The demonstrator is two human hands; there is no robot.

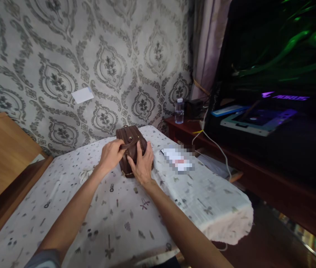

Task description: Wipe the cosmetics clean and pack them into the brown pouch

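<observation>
A small brown leather bag (131, 162) with a top handle (131, 144) and metal-trimmed zips sits on the patterned sheet. At the bag's left side, my left hand (111, 153) is closed, its fingers on the near end of the handle. My right hand (143, 163) rests against the bag's right and near part, with thumb and fingers apart and the fingertips by a zip. The inside of the bag cannot be seen.
A phone (178, 160), blurred out, lies right of the bag. Crumpled white cloth (85, 176) is at its left. The sheeted surface (113, 230) meets a wooden board (9, 149) on the left. Rightward stand a water bottle (179, 112), a cable (220, 149) and a dark PC case (258, 149).
</observation>
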